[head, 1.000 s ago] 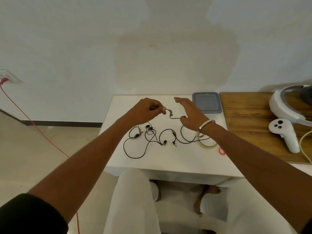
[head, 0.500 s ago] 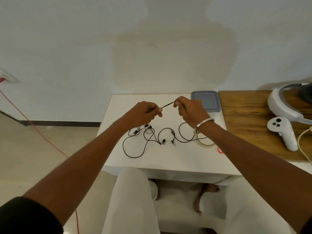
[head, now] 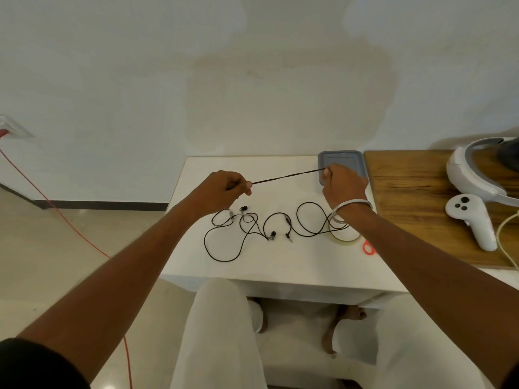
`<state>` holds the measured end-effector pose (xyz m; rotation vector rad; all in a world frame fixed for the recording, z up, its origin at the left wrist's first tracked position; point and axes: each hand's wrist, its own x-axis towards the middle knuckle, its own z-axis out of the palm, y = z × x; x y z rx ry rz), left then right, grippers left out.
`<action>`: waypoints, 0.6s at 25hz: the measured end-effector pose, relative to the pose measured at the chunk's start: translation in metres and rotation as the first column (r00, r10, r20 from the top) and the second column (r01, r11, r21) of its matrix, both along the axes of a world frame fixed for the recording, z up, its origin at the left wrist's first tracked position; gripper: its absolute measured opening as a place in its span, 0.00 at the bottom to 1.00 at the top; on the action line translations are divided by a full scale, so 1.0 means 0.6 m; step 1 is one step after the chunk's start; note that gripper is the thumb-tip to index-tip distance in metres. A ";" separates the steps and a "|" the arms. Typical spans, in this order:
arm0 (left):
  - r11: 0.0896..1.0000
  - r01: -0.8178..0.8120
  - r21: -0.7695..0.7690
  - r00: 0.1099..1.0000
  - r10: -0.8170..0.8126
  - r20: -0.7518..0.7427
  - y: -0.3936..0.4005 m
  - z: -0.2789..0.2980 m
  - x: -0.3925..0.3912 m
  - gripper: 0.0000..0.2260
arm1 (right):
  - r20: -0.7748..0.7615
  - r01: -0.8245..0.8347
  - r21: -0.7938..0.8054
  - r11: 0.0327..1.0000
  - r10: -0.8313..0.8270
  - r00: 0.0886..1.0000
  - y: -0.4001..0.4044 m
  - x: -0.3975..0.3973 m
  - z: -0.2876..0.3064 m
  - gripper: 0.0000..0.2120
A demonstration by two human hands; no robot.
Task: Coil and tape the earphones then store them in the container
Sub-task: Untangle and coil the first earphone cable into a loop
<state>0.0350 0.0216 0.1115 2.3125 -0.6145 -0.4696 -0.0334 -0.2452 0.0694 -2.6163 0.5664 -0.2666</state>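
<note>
Black wired earphones (head: 252,228) lie in loose loops on the white table (head: 213,169), with earbuds and a plug near the middle. A stretch of the black cable (head: 286,176) is pulled taut in the air between my hands. My left hand (head: 224,189) pinches one end of that stretch, and my right hand (head: 341,182) pinches the other, above the grey lidded container (head: 341,157) at the table's back right. A clear tape roll (head: 344,234) lies under my right wrist.
A red scissors handle (head: 368,247) shows beside my right forearm. To the right, a wooden surface (head: 407,197) carries a white headset (head: 477,175) and a white controller (head: 471,217). A red cord (head: 56,209) runs across the floor at the left.
My hands have moved apart. The right hand closed on the cable and drew it right, over the container, so the short stretch between the hands is now long and taut.
</note>
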 end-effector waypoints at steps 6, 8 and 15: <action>1.000 0.014 -0.010 0.998 -0.013 0.055 -0.020 -0.006 -0.007 0.12 | -0.165 -0.190 -0.056 0.980 0.178 0.970 0.039 -0.006 -0.011 0.19; 0.999 0.032 -0.012 0.998 -0.031 0.052 -0.035 -0.005 -0.012 0.12 | -0.116 -0.293 -0.060 0.954 0.285 0.952 0.061 -0.006 -0.006 0.27; 0.996 0.084 0.012 0.991 -0.085 0.107 -0.067 -0.005 -0.019 0.12 | -0.006 -0.512 -0.142 0.847 0.516 0.856 0.108 -0.002 0.006 0.14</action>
